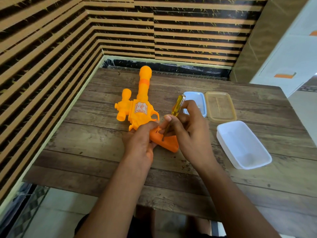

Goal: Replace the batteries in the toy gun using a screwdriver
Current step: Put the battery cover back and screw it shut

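Observation:
An orange toy gun (139,103) lies on the wooden table (103,152), barrel pointing away from me and handle toward me. My left hand (140,143) grips the gun's handle from the left. My right hand (187,129) holds a screwdriver (177,106) with a clear yellow handle, tilted, its thin shaft reaching down to the side of the gun's handle. The tip sits at a small hole there. No batteries show.
To the right stand a light blue tray (197,98), a tan container (220,106) and a larger clear white box (243,145). Striped walls close in at the left and back. The table's near edge runs just in front of my lap.

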{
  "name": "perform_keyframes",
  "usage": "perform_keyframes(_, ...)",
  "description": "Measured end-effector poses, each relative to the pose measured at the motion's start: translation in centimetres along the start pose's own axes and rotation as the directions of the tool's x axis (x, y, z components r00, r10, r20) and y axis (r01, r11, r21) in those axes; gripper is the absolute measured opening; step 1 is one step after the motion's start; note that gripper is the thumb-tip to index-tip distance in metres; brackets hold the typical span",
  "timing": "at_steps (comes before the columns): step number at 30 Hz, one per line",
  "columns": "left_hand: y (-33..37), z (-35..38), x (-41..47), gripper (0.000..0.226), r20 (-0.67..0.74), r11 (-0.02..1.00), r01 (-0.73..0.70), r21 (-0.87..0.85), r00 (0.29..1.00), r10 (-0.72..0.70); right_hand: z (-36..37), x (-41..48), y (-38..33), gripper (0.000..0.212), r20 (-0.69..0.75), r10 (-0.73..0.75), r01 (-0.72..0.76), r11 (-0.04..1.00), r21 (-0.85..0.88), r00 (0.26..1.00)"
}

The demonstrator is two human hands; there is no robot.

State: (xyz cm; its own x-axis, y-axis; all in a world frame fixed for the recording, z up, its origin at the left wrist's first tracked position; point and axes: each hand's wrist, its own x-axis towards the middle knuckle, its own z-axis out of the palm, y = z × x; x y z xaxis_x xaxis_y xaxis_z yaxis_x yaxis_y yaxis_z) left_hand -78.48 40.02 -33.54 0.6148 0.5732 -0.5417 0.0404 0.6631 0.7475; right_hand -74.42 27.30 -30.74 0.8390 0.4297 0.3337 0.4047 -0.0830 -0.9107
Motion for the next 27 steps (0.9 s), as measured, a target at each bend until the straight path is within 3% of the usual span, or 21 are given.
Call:
perform_keyframes(4,-0.1,0.0,0.1,0.054,-0.04,1.0,-0.006,0.006,0.999,0.006,-0.3,0.2,-0.5,0.023,-0.046,-0.044,0.04,0.996,-0.082,0.998)
perform_keyframes(13,-0.2,0.0,0.6,0.055,-0.076,1.0,0.01,0.012,0.997,-0.009,-0.8,0.3,0.1,0.022,-0.005,-0.011,0.011,1.0,0.014,1.0)
perform_keyframes(19,-0.3,0.0,0.7,0.056,-0.071,1.0,0.015,0.021,0.997,-0.013,-1.1,0.2,-0.8,0.065,-0.001,-0.073,0.073,0.997,0.011,0.997)
perform_keyframes(24,-0.2,0.0,0.1,0.047,-0.042,1.0,-0.009,-0.018,0.999,0.008,-0.8,-0.2,-1.0,0.061,0.119,-0.165,0.174,0.982,-0.073,0.979)
perform_keyframes(27,0.0,-0.1,0.0,0.048,-0.048,1.0,-0.001,-0.02,0.999,0.0,-0.7,-0.2,-1.3,0.061,0.095,-0.149,0.155,0.987,-0.052,0.984)
